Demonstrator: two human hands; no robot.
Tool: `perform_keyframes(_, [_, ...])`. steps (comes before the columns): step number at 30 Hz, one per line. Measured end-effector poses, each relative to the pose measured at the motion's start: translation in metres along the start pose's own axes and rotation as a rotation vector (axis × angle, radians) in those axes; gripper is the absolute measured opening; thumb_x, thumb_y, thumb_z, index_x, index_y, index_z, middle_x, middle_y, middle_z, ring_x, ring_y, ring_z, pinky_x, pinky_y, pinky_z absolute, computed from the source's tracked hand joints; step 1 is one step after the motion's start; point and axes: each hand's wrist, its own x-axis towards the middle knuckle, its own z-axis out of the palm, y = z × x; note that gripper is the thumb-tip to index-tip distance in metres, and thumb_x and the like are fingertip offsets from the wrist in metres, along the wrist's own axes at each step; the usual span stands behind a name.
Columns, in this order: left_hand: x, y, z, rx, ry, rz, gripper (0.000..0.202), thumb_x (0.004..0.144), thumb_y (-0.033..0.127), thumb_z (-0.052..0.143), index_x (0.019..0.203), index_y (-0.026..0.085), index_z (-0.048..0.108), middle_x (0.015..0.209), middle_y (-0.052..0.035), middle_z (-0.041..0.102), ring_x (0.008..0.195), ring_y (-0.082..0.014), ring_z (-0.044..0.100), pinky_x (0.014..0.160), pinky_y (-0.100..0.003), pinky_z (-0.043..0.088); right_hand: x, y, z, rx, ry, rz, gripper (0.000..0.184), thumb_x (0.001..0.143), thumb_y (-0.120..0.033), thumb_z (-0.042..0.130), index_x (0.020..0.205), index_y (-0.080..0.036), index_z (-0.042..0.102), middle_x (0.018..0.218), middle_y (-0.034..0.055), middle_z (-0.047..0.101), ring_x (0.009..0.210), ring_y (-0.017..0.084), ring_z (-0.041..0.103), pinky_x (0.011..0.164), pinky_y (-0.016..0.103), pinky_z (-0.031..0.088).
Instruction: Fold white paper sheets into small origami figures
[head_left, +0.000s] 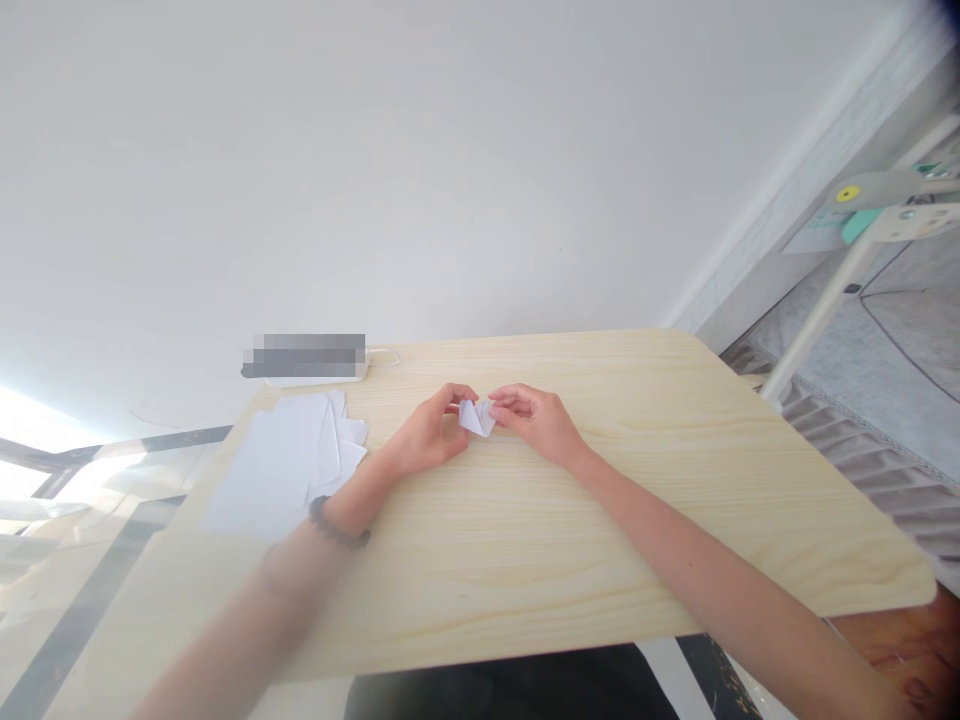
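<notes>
A small folded piece of white paper (478,418) is held between my two hands above the middle of the wooden table (585,560). My left hand (431,432) has its thumb and fingers curled round the paper's left side. On the right edge, the fingertips and thumb of my right hand (534,420) pinch it. The paper has slanted folds and a pointed lower edge; its far side is hidden. A dark beaded bracelet (337,525) circles my left wrist.
Several white paper sheets (270,460) lie loosely stacked on the table's left side. Behind them, at the back edge, stands a white object (319,381) with a blurred-out top. A pale metal frame (825,300) rises beyond the table's right edge.
</notes>
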Motion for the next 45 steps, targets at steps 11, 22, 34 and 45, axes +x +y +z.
perform_keyframes(11, [0.002, 0.001, 0.007, 0.253, 0.122, -0.102, 0.016, 0.072, 0.031, 0.055, 0.083, 0.019, 0.054, 0.08, 0.0, 0.06, 0.075, -0.0143, 0.056, 0.072, -0.026, 0.042, -0.003, -0.014, 0.005, -0.319, 0.035, -0.234, 0.022, 0.079, -0.033, 0.051, 0.095, -0.024, 0.064, 0.082, 0.0022, 0.064, 0.068, 0.012, 0.058, 0.064, 0.027, 0.047])
perform_keyframes(22, [0.002, 0.004, 0.007, 0.282, 0.096, -0.023, 0.013, 0.075, 0.03, 0.052, 0.082, 0.019, 0.055, 0.079, -0.0005, 0.06, 0.074, -0.0138, 0.056, 0.072, -0.026, 0.042, -0.007, -0.02, 0.006, -0.511, 0.006, -0.306, 0.019, 0.084, -0.024, 0.042, 0.08, -0.02, 0.06, 0.08, 0.003, 0.06, 0.073, 0.013, 0.055, 0.066, 0.025, 0.043])
perform_keyframes(34, [0.004, 0.004, 0.003, 0.109, 0.128, -0.026, 0.017, 0.08, 0.028, 0.048, 0.087, 0.017, 0.059, 0.088, -0.0043, 0.06, 0.083, -0.0135, 0.056, 0.073, -0.025, 0.048, -0.003, -0.012, 0.003, -0.391, 0.204, -0.349, 0.014, 0.084, -0.025, 0.041, 0.082, -0.018, 0.054, 0.081, 0.0042, 0.056, 0.073, 0.013, 0.053, 0.069, 0.026, 0.045])
perform_keyframes(45, [0.004, -0.002, 0.0, -0.144, 0.151, -0.154, 0.026, 0.078, 0.034, 0.053, 0.097, 0.018, 0.057, 0.126, -0.0097, 0.044, 0.099, -0.0194, 0.055, 0.081, -0.032, 0.047, -0.002, -0.008, 0.003, -0.264, 0.265, -0.264, 0.014, 0.085, -0.026, 0.041, 0.084, -0.019, 0.053, 0.083, 0.0041, 0.052, 0.077, 0.013, 0.054, 0.07, 0.028, 0.05])
